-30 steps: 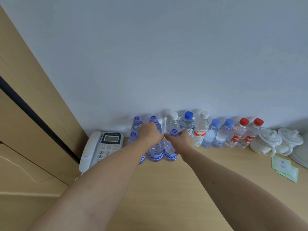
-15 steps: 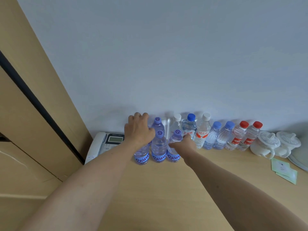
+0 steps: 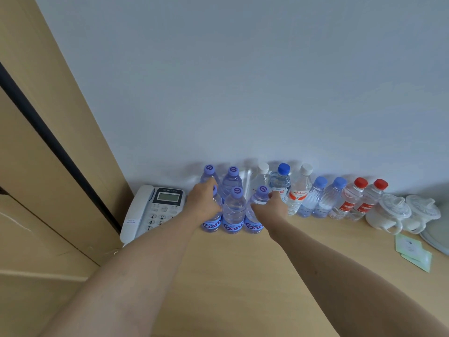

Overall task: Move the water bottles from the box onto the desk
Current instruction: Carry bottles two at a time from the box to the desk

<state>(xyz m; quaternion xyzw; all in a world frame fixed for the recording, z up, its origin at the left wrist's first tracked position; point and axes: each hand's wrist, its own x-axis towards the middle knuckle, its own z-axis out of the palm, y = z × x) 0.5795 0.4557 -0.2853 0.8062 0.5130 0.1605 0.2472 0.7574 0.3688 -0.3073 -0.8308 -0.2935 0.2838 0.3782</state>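
Head view: both our arms reach forward over the desk.
Left hand: we grip the front-left bottle.
Right hand: we grip the front-right bottle.
Bottles: upright on the desk by the wall.

On the table, the left hand grips the front-left purple-capped bottle; the right hand holds the front-right one, beside a telephone.
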